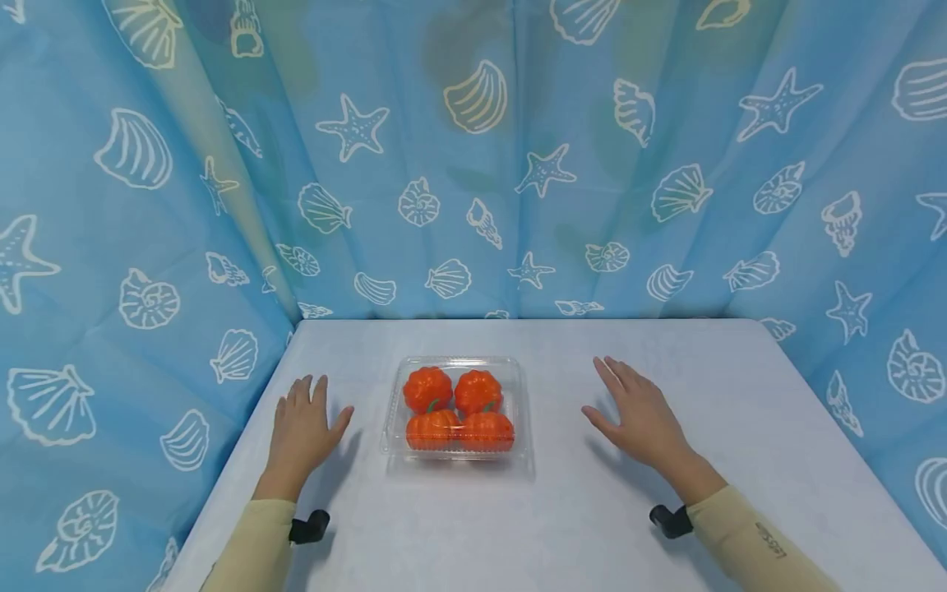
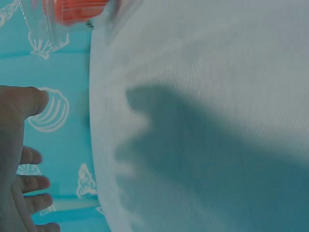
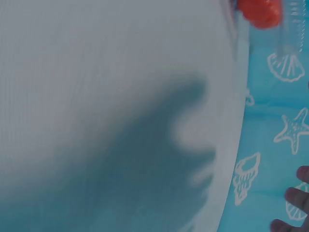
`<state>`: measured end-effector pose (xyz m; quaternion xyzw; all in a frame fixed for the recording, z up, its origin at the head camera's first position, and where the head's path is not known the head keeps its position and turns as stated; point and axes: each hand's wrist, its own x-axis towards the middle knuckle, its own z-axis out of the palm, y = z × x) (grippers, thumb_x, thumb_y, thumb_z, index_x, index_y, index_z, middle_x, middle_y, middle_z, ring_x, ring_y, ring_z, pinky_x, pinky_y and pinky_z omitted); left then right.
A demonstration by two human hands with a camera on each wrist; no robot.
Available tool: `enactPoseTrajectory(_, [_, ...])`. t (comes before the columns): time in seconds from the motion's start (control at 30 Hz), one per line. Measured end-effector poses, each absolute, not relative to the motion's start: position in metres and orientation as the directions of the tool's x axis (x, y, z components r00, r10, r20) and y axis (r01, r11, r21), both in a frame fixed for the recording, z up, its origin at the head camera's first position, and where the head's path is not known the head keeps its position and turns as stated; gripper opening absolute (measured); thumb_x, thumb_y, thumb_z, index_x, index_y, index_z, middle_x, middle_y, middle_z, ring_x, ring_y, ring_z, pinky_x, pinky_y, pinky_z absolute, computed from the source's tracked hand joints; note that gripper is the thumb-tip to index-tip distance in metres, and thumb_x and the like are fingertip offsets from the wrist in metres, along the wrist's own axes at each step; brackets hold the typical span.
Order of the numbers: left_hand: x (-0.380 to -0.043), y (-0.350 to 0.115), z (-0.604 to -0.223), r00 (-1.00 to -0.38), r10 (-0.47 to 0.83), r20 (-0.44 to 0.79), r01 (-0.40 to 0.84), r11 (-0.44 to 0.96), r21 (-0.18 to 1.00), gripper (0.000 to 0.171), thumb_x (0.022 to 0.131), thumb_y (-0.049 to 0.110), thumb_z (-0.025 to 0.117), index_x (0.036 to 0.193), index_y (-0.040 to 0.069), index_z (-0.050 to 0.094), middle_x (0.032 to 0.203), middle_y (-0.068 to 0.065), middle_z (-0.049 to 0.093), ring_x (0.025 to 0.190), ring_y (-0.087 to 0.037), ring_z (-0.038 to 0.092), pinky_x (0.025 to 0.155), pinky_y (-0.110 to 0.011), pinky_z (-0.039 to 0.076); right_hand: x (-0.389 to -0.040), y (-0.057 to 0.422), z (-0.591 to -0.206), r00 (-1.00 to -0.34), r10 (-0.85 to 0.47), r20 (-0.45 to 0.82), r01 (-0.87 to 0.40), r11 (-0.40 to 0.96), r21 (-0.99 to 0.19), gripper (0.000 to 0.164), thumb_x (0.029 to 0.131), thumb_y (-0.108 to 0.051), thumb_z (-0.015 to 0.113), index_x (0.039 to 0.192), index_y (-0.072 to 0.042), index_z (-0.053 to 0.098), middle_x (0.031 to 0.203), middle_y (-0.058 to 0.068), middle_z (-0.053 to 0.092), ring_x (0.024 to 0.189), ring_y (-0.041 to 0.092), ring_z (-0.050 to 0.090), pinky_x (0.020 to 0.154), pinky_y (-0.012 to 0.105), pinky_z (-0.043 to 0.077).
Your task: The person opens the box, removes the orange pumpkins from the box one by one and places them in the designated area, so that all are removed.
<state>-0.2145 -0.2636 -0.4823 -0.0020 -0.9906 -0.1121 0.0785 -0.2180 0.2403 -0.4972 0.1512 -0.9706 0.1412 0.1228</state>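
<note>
A clear plastic box (image 1: 524, 411) stands on the white table, left of the middle in the head view. Inside it are several small orange pumpkins (image 1: 427, 390) with green stems, set in two rows. My left hand (image 1: 302, 432) hovers over the table to the left of the box, fingers spread and holding nothing. On the other side, farther from the box, my right hand (image 1: 642, 415) is held above the table with straight fingers and nothing in it. Each wrist view catches part of the box and an orange pumpkin (image 2: 79, 10) at its upper edge.
The white table (image 1: 577, 526) reaches back to a blue curtain (image 1: 473, 164) printed with shells and starfish, which also hangs along both sides. A black wrist mount (image 1: 309, 526) sticks out at the left sleeve, and another black mount (image 1: 672, 521) at the right.
</note>
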Motion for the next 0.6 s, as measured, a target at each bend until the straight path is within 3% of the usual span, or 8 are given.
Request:
enactPoseTrajectory(0.23, [-0.207,-0.255,-0.477,-0.983,-0.012,0.181,0.051,0.939,0.34,0.053,0.099,0.031,0.065,0.134,-0.009,0.058,0.148,-0.03,0.041,0.133,-0.048,0.045,0.106,-0.062,0.043,-0.209,0.224,-0.488,-0.931,-0.253,0.262,-0.343,0.851,-0.397,0.077,0.097,-0.042,0.067,0.158,-0.009,0.035,0.155,0.02,0.043,0.14,0.041,0.042,0.113,0.061,0.036])
enactPoseTrajectory(0.4, [-0.203,-0.25,-0.477,-0.984,-0.011,0.178,0.073,0.886,0.457,0.042,0.099,0.026,0.067,0.129,-0.003,0.062,0.141,-0.025,0.05,0.13,-0.043,0.051,0.105,-0.058,0.046,-0.203,0.211,-0.486,-0.941,-0.245,0.234,-0.327,0.838,-0.437,0.073,0.096,-0.039,0.069,0.157,-0.012,0.039,0.151,0.018,0.048,0.137,0.04,0.046,0.11,0.061,0.04])
enactPoseTrajectory(0.6, [-0.198,-0.242,-0.479,-0.99,0.003,0.144,0.084,0.825,0.559,0.043,0.1,0.025,0.065,0.134,0.0,0.057,0.136,-0.021,0.058,0.122,-0.038,0.057,0.101,-0.057,0.05,-0.197,0.197,-0.49,-0.945,-0.247,0.215,-0.322,0.821,-0.472,0.072,0.095,-0.037,0.072,0.157,-0.016,0.04,0.151,0.015,0.049,0.138,0.037,0.047,0.108,0.059,0.043])
